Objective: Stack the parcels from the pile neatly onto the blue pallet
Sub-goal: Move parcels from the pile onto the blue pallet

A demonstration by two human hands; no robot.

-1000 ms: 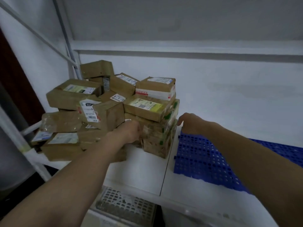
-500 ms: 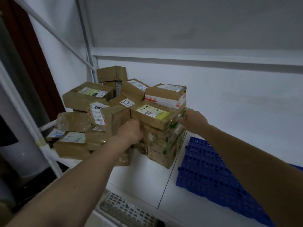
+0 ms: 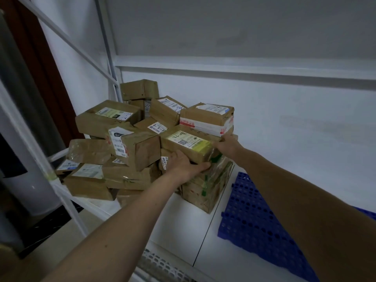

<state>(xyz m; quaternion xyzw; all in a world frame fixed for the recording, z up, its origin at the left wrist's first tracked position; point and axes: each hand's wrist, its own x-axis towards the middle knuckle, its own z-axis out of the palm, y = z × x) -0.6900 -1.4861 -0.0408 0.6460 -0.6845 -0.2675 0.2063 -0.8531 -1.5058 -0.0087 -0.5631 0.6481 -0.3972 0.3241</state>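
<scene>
A white shelf board [image 3: 179, 222] runs beneath the grip, a dark seam splitting it just right of there. Behind, above the grip, a pale wall [image 3: 284, 123] carries a horizontal white rail [image 3: 244, 67], with a grey panel [image 3: 223, 25] higher up. Left of the grip stand a white upright post [image 3: 105, 43] and a diagonal brace [image 3: 67, 40]. Far left, a dark red-brown surface [image 3: 40, 55]. Lower down, a perforated white grille [image 3: 162, 267]. The light is dim and even.

Both hands [image 3: 184, 164] [image 3: 228, 143] hold yellow-labelled parcel [image 3: 188, 145] atop pile [image 3: 122, 151].
</scene>
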